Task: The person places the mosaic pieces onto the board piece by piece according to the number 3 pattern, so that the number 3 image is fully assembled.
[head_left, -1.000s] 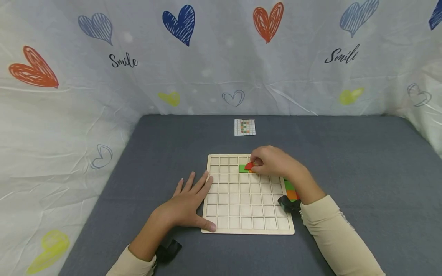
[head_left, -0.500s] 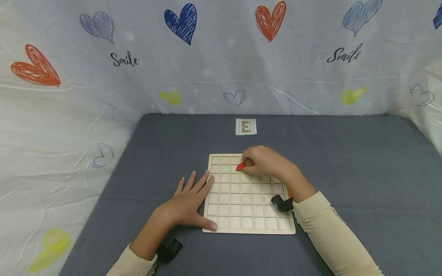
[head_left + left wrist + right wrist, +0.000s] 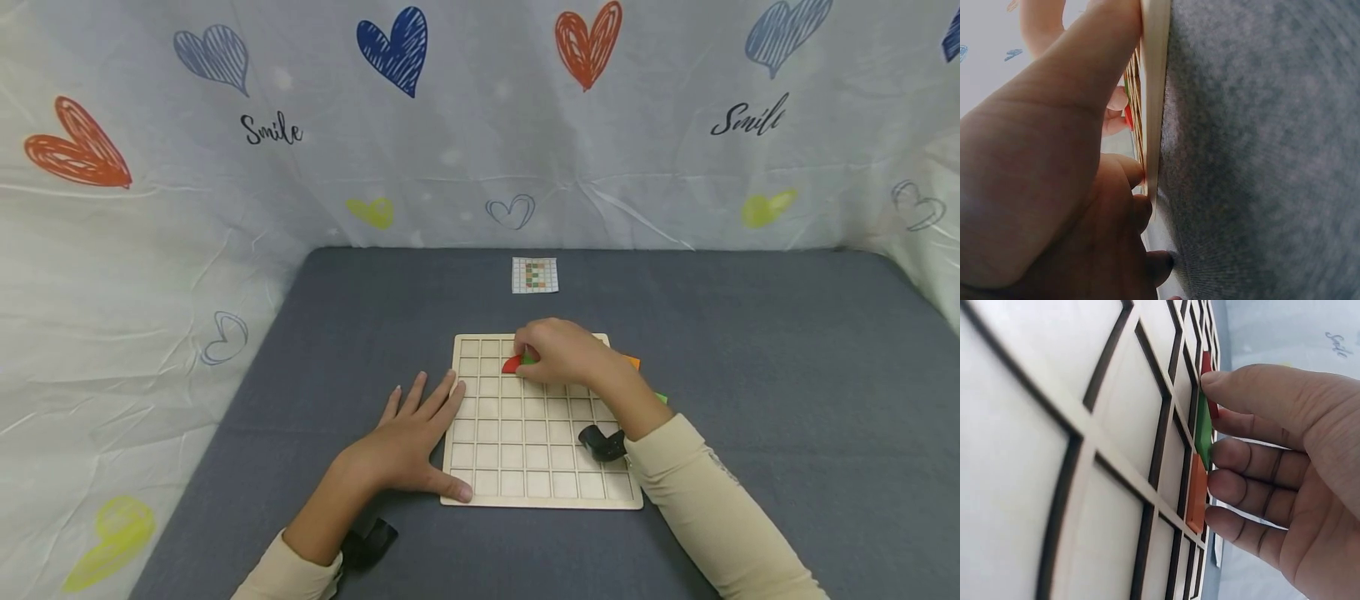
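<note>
The bench (image 3: pixel 750 358), covered in grey cloth, carries a wooden grid board (image 3: pixel 525 467) near its front middle. The left hand (image 3: pixel 401 446) lies flat with fingers spread, resting on the cloth and the board's left edge, thumb against the near corner, likely to keep the board from sliding. The right hand (image 3: pixel 566 350) reaches over the board's far rows, its fingers curled and pinching a red tile (image 3: pixel 512 363) on edge above a cell; a green tile (image 3: pixel 1203 434) and an orange tile (image 3: pixel 1197 490) already sit in cells under its fingers. The hand hides much of that row in the head view. Loose coloured tiles (image 3: pixel 633 362) peek out beyond the board's right side. A small pattern card (image 3: pixel 535 275) lies well behind the board.
</note>
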Demonstrator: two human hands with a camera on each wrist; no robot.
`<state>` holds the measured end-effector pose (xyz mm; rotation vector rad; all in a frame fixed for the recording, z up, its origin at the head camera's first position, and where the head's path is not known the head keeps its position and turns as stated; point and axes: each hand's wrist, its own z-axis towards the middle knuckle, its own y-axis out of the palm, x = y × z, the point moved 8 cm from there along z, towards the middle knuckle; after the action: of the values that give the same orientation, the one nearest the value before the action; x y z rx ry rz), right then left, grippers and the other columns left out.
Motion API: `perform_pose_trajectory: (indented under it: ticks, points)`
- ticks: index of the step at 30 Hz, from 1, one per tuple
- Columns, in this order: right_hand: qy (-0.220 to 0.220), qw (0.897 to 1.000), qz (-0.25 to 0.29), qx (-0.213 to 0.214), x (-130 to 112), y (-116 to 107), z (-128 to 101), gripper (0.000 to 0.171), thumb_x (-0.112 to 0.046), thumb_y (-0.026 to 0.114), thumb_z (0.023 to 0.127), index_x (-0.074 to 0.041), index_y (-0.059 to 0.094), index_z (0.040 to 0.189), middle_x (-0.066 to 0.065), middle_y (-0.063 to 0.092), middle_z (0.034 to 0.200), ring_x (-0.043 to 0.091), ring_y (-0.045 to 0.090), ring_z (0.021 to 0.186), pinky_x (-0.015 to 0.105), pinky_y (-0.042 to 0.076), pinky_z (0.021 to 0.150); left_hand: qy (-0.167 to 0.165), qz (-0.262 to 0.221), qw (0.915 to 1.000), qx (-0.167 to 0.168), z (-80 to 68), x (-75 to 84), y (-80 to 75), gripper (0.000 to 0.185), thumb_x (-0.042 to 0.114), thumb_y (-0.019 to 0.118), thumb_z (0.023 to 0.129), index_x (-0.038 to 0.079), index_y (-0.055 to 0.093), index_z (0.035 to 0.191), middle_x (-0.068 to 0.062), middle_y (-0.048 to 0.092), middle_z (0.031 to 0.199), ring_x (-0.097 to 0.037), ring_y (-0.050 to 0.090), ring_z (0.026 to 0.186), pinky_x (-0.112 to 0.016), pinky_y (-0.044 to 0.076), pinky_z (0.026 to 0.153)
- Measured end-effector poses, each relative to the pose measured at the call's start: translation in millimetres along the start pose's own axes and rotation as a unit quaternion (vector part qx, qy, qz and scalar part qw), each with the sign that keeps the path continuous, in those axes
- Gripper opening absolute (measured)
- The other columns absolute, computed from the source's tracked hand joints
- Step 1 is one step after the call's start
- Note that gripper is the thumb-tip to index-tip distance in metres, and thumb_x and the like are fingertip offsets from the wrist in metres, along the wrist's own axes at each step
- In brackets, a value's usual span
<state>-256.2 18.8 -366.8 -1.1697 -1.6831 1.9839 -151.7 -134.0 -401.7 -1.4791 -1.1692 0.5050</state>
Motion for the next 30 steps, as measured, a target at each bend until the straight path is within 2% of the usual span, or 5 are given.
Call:
perform_pose_trajectory:
  ticks: [8,18,30]
  points:
    - [0.020,1.000,-0.002,-0.008,0.1,2.6,0.6,0.007,-0.017,0.065,0.076,-0.020,0.064,0.082,-0.007,0.050,0.066,0.011,0.044,0.062,0.028,0.036,0.054,-0.004,-0.001,1.0000,-0.004,-0.5,0.7,-0.8,0.121,0.082,0.052,0.055,0.021,0.000,0.146,0.004,-0.010,0.150,-0.031,-0.011,0.134,-0.057,0.000,0.101]
    - [0.033,0.999,0.005,-0.013,-1.0,3.6,0.4,0.006,-0.025,0.068,0.078,-0.022,0.064,0.081,-0.007,0.052,0.068,0.011,0.046,0.063,0.028,0.038,0.055,-0.005,-0.002,1.0000,-0.004,-0.5,-0.1,0.4,0.121,0.083,0.051,0.055,0.022,0.000,0.146,0.004,-0.011,0.150,-0.030,-0.011,0.134,-0.056,0.000,0.101]
    - [0.023,1.000,-0.012,0.005,-4.0,1.5,-2.2,0.004,-0.021,0.067,0.080,-0.020,0.065,0.082,-0.006,0.051,0.070,0.012,0.044,0.064,0.028,0.037,0.056,-0.006,-0.002,1.0000,-0.001,-0.1,0.5,-0.5,0.121,0.082,0.052,0.055,0.022,0.001,0.146,0.004,-0.010,0.150,-0.030,-0.011,0.134,-0.056,0.000,0.102]
